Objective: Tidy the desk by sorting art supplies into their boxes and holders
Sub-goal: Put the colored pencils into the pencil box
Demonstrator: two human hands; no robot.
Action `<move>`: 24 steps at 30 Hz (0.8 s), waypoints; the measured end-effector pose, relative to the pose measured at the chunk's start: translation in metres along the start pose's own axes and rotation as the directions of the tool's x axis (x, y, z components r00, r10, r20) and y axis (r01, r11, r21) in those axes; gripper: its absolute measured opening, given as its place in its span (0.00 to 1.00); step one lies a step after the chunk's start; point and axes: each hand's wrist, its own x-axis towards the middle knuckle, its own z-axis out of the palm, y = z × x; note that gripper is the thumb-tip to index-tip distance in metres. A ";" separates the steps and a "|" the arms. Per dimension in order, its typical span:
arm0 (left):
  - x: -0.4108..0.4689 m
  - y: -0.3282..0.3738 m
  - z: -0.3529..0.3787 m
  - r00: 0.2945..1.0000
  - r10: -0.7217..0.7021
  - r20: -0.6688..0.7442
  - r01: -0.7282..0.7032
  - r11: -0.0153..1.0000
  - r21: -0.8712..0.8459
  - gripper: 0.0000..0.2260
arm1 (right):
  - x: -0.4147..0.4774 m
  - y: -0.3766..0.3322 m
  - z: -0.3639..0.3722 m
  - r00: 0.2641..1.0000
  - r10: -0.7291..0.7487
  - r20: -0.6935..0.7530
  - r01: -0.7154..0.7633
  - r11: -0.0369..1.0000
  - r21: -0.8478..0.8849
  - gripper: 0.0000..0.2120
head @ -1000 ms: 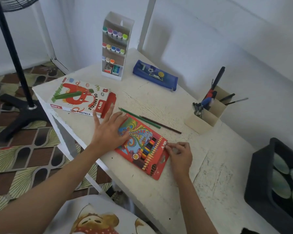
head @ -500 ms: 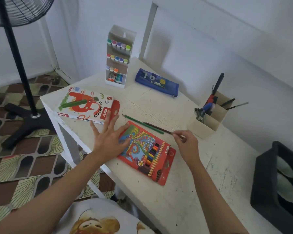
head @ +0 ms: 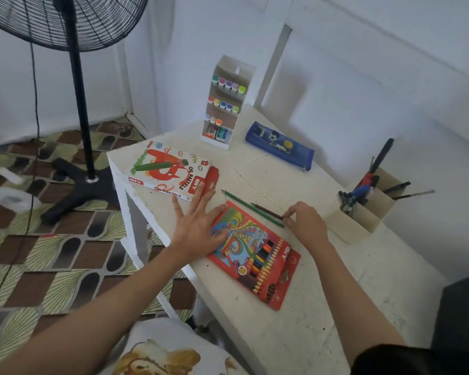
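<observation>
A red colour-pencil box (head: 257, 255) lies flat near the front edge of the white desk (head: 309, 307). My left hand (head: 198, 226) rests flat on the box's upper left corner, fingers spread. Just beyond the box lie a green pencil (head: 244, 205) and a brown pencil (head: 266, 211). My right hand (head: 303, 223) pinches the right ends of these pencils, which lie on the desk. An oil pastels box (head: 171, 173) lies at the desk's left corner with its red flap open.
A white tiered holder (head: 228, 104) with markers stands at the back. A blue pencil case (head: 280, 147) lies to its right. A cardboard pen holder (head: 368, 207) stands by the wall. A black fan stand (head: 79, 109) is on the floor, left.
My right hand left the pencil box's lower right edge, went up to the two loose pencils and took hold of their ends. My left hand stayed on the box.
</observation>
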 end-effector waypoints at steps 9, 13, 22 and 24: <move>0.001 0.000 0.001 1.000 -0.007 -0.021 0.007 1.000 -0.001 0.29 | -0.050 0.015 -0.022 0.981 0.098 -0.168 0.007 0.845 0.535 0.11; 0.001 0.000 0.002 0.999 0.000 -0.035 0.000 1.000 -0.004 0.30 | -0.084 0.019 -0.026 0.960 0.178 -0.219 0.040 0.682 0.730 0.18; 0.003 0.000 0.001 1.000 -0.002 0.015 0.001 0.999 0.047 0.33 | -0.125 0.029 -0.003 0.769 0.498 -0.402 0.191 0.421 0.887 0.11; 0.003 0.000 0.001 1.000 0.002 0.021 -0.003 0.999 0.048 0.33 | -0.125 0.029 0.001 0.700 0.606 -0.379 0.165 0.379 0.910 0.11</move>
